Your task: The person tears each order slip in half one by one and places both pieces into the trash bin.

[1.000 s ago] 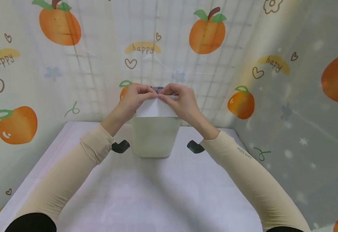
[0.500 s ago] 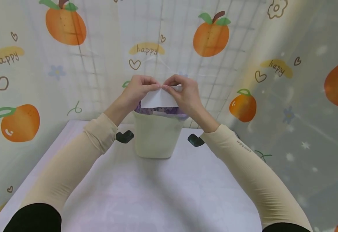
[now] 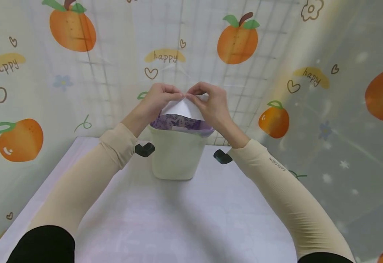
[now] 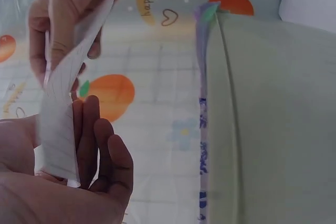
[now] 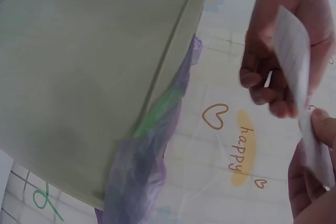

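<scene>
Both hands are raised above a pale green bin in the head view, thumbs and fingertips nearly meeting at the top edge of a white sheet of paper (image 3: 183,109). My left hand (image 3: 160,100) pinches the paper just left of its middle; my right hand (image 3: 212,104) pinches it just right of the middle. The sheet bows between them, its lower edge hanging over the bin's mouth. Faint lines show on the paper (image 4: 59,140) in the left wrist view. From the right wrist the paper (image 5: 294,51) appears nearly edge-on, out beyond the bin's rim.
The pale green bin (image 3: 178,155) stands on a white-covered table (image 3: 178,219), lined with a purple patterned bag (image 3: 186,122) folded over its rim. Behind it hangs a curtain (image 3: 119,73) printed with oranges. Dark wrist-camera pieces (image 3: 222,156) stick out beside the bin.
Both hands have lifted the paper from in front of the bin's rim to above it, uncovering the purple bag. The sheet has gone from flat to bowed, and the fingertips stand slightly farther apart.
</scene>
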The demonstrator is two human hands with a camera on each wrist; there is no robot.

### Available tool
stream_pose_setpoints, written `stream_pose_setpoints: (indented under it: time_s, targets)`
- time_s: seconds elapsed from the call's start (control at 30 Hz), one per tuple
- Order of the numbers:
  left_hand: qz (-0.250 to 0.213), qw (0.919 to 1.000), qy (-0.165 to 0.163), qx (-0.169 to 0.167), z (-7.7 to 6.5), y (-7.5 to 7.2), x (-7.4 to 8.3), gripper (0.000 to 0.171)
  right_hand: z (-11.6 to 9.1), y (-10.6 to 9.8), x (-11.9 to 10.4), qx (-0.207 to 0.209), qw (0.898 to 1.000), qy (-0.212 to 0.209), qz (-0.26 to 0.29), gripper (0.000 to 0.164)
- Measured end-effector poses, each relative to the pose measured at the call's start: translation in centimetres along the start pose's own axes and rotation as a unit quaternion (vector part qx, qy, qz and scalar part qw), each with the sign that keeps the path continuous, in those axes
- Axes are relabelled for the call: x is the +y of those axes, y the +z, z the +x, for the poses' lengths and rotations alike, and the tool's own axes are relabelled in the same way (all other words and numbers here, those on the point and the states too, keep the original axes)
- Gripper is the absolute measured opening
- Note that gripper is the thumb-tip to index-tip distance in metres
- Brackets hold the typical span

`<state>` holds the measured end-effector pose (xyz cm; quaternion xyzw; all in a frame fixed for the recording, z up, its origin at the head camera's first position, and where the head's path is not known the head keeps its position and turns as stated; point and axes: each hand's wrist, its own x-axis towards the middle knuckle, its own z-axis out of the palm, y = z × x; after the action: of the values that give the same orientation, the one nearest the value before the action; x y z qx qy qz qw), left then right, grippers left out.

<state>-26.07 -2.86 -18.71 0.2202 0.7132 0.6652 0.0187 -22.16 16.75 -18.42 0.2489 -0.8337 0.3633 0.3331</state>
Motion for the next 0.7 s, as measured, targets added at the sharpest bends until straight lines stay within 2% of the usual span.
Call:
stream_pose_setpoints:
  time_s: [0.2,0.37,0.53,0.7]
  targets:
    - [0.028,0.9994,-0.021,-0.002,0.1,-0.1,-1.0,0.010,0.0,-0.2,-0.6,-0.002,1.000,-0.006,0.001,0.008]
    - [0.043,0.9989,-0.017,0.002,0.0,-0.4,-1.8,0.012,0.1,-0.6,-1.5,0.003,1.000,-0.017,0.006,0.007]
    - [0.043,0.9989,-0.015,-0.010,0.0,-0.4,-2.0,0.015,0.2,-1.3,-2.7,0.025,0.999,-0.032,0.008,0.008]
    - [0.101,0.9946,-0.019,-0.010,0.3,-0.4,-2.5,0.017,0.5,-2.2,-4.0,0.052,0.997,-0.056,0.023,0.010]
